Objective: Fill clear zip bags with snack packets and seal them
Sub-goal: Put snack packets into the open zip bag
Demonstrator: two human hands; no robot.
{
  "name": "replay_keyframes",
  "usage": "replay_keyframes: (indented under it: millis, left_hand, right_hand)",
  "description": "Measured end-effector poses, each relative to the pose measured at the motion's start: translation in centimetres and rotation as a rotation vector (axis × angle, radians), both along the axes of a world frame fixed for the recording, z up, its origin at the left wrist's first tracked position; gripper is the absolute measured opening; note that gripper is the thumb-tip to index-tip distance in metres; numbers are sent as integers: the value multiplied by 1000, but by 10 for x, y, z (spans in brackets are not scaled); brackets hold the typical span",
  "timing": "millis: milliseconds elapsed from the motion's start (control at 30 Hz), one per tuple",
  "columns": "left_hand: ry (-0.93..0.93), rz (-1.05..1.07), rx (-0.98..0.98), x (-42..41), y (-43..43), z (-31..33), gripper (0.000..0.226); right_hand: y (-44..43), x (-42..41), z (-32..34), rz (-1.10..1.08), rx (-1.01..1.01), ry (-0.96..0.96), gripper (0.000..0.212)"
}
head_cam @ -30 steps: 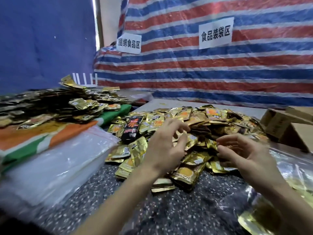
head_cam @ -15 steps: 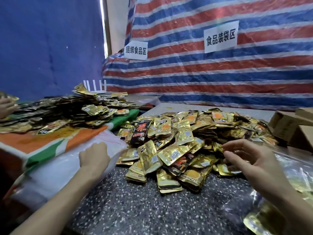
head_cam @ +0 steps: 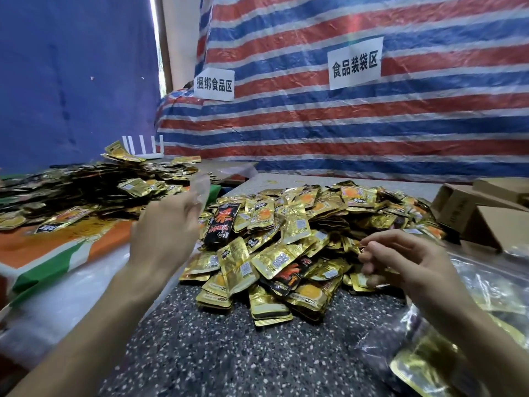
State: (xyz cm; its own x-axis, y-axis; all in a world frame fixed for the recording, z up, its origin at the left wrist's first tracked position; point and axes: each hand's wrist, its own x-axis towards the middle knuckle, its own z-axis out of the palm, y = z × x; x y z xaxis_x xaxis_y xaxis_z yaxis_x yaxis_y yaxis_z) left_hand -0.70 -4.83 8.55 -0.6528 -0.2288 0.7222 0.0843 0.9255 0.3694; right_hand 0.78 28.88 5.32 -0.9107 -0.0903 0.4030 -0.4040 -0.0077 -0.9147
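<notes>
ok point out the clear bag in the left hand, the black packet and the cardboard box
clear zip bag (head_cam: 201, 186): head view, its raised upper part
black snack packet (head_cam: 221, 224): head view, its printed front
cardboard box (head_cam: 463, 216): head view, its near side

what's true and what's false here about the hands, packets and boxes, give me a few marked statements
1. The left hand holds a clear zip bag up above the table. True.
2. A black and red packet lies on the pile of gold snack packets. True.
3. The cardboard boxes stand left of the pile. False: they stand to its right.
4. The table top is plain white. False: it is dark and speckled.
</notes>
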Motion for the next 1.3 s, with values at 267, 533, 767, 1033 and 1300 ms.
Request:
replay_keyframes:
  millis: [267, 533, 767, 1033, 1300]
  left_hand:
    - [322, -684, -86, 2, 135, -28, 8]
    - [400, -930, -323, -10, 169, -74, 5]
    - [449, -891, -305, -8, 163, -78, 13]
    - [-227, -1240, 608, 13, 164, -68, 32]
    - [-410, -1074, 844, 8, 160, -45, 32]
  right_hand:
    - [3, 4, 13, 69, -195, -131, 53]
    - [15, 4, 13, -99, 197, -211, 57]
    - [16, 6, 14, 43, 329, -330, 35]
    - [18, 7, 17, 142, 164, -228, 15]
    - [15, 7, 16, 174, 132, -161, 14]
